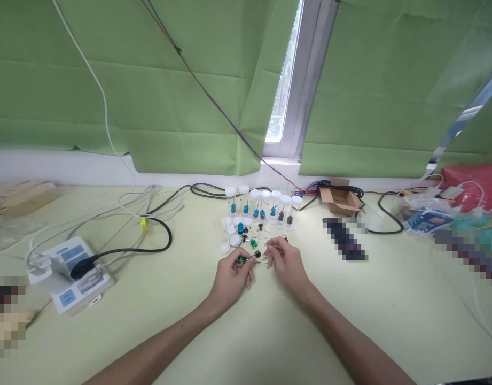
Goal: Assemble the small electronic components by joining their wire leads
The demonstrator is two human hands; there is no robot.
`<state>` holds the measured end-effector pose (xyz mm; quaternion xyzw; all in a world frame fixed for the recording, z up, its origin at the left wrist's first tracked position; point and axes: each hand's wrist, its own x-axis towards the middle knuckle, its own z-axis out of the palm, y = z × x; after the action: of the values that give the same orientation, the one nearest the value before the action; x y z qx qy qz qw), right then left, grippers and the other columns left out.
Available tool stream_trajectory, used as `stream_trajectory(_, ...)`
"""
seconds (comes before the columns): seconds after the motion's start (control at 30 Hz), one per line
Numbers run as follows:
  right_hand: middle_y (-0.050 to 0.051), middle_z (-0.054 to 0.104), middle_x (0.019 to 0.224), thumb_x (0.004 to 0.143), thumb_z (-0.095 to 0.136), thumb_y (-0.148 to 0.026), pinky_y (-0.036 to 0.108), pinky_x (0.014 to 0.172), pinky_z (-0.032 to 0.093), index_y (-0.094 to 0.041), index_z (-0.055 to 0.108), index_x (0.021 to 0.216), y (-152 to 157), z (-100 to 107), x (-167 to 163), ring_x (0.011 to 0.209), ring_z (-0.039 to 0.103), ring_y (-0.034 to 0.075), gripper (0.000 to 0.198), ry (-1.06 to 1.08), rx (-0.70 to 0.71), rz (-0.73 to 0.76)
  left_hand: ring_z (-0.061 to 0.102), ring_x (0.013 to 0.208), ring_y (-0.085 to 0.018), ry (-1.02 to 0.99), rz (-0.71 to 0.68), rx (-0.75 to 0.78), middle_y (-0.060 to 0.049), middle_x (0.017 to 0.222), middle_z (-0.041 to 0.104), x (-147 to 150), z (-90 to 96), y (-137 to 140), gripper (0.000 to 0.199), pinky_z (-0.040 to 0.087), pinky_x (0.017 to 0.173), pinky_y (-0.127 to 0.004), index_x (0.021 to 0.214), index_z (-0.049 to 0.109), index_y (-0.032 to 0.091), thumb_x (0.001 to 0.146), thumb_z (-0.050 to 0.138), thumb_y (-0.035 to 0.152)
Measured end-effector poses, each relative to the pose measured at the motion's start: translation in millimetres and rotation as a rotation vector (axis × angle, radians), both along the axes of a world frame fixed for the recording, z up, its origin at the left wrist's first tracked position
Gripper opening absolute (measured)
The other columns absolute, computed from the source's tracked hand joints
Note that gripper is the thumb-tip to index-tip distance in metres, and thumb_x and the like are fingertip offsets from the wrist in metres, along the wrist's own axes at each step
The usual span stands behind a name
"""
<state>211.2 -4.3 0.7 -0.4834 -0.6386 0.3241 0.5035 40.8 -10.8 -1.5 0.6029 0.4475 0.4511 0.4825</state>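
Note:
My left hand (pixel 234 271) is closed in a pinch, with a small green piece (pixel 242 259) between its fingers. A small round black piece (pixel 257 254) shows at its fingertips, and a thin pin sticks out to the right. My right hand (pixel 286 260) is just beside it, thumb and fingers pinched together; what they hold, if anything, is too small to make out. Beyond my hands lie another green piece (pixel 254 243), a blue piece (pixel 240 229), small black pieces (pixel 260 227) with thin pins, and loose white caps (pixel 235 240).
A row of clear capped tubes (pixel 255 204) holding blue or dark pieces stands behind. An open cardboard box (pixel 340 201) is at the back right, near a plastic bag (pixel 426 216). On the left, a white power strip (pixel 83 272) trails cables (pixel 149 250).

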Motion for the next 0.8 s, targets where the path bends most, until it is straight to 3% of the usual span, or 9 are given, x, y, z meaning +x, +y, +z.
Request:
stream_trajectory(0.5, 0.002, 0.064, 0.07, 0.094, 0.039, -0.019, 0.026, 0.059, 0.045, -0.02, 0.052, 0.08, 1.6, 0.0, 3.5, 0.053, 0.056, 0.014, 0.019, -0.182, 0.037, -0.008, 0.052, 0.042, -0.011, -0.042, 0.084, 0.033, 0.005, 0.051, 0.057, -1.0, 0.8, 0.0, 0.021, 0.042, 0.045, -0.022, 0.079, 0.054, 0.021, 0.086, 0.061, 0.039)
stream_trajectory(0.8, 0.006, 0.068, 0.089, 0.087, 0.042, -0.008, 0.027, 0.067, 0.049, -0.018, 0.056, 0.101, -0.3, -3.9, 3.3, 0.069, 0.063, 0.016, 0.023, -0.303, 0.004, 0.087, 0.052, 0.044, -0.011, -0.036, 0.145, 0.047, 0.005, 0.053, 0.057, -2.8, -1.3, 2.1, 0.02, 0.043, 0.047, -0.022, 0.082, 0.053, 0.021, 0.087, 0.06, 0.039)
